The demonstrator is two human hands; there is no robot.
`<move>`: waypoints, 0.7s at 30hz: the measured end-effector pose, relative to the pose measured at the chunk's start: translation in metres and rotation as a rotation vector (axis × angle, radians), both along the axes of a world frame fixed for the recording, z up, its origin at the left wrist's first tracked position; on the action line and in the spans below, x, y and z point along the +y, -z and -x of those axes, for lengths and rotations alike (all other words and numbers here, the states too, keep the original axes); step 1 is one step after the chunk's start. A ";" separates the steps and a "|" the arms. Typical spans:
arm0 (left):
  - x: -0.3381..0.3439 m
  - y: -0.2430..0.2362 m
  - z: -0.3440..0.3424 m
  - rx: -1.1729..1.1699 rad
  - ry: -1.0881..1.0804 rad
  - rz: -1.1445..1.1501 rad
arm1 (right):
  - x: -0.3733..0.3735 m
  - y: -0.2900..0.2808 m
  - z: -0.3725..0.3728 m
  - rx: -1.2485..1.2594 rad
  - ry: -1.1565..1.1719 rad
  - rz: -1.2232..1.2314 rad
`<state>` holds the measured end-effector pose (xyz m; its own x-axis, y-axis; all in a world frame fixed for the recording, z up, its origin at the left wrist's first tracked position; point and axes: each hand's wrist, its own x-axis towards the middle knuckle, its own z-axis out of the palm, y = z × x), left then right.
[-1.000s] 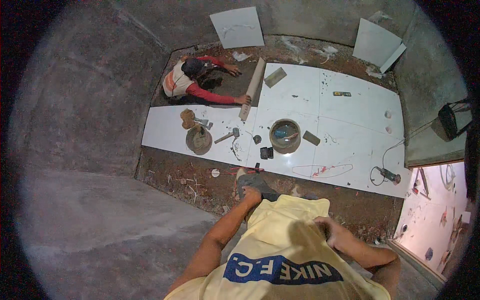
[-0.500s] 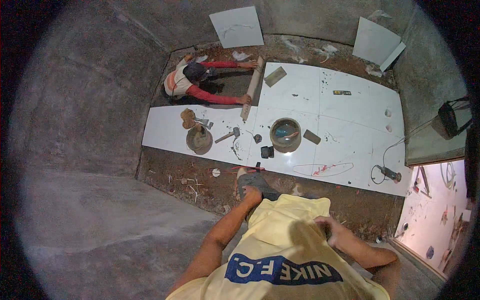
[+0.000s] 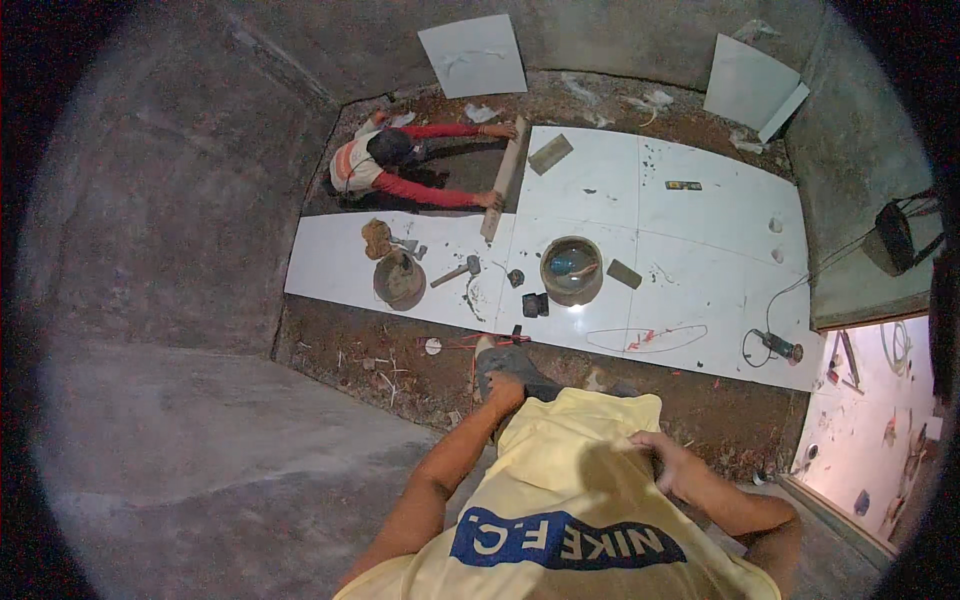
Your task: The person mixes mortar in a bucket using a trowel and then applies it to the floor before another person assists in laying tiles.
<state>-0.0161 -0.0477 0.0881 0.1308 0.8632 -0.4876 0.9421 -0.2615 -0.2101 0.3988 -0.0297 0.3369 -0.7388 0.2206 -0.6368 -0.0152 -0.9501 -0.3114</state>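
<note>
My left hand [image 3: 503, 392] is closed on my dark trouser leg [image 3: 535, 380], below the tiles. My right hand [image 3: 668, 462] has curled fingers at the side of my yellow shirt [image 3: 570, 460]; what they hold, if anything, is hidden. Beyond my legs lie white floor tiles [image 3: 700, 275], with a bucket of water [image 3: 585, 292], a bucket of grey mix [image 3: 398, 290], a rubber mallet [image 3: 456, 270], a yellow sponge [image 3: 376, 238], a small dark block [image 3: 535, 305] and a grey rectangular block [image 3: 623, 275].
A co-worker in red sleeves [image 3: 430, 195] leans over grey bedding, both hands on a long bar [image 3: 505, 180]. Loose tiles [image 3: 470, 55] lean on the back wall. A power tool with cord [image 3: 780, 348] lies at right, near a black bag [image 3: 900, 235] and a doorway [image 3: 865, 420].
Since a second ago, the co-worker's far hand has moved right onto the bar's far end and their head has shifted. My hands look unchanged.
</note>
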 end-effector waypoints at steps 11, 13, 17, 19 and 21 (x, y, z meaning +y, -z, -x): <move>0.019 -0.017 -0.015 -0.138 0.008 0.136 | 0.024 -0.117 0.030 -0.310 0.037 -0.129; 0.025 -0.025 -0.021 -0.158 0.007 0.184 | 0.022 -0.093 0.023 -0.242 0.022 -0.095; 0.036 -0.040 -0.036 -0.165 -0.062 0.203 | 0.019 -0.054 0.015 -0.186 0.193 0.422; 0.030 -0.034 -0.028 -0.145 -0.064 0.237 | 0.029 -0.078 0.027 -0.295 0.180 0.517; 0.023 -0.019 -0.019 -0.137 -0.091 0.161 | 0.004 -0.021 0.007 -0.274 0.143 0.354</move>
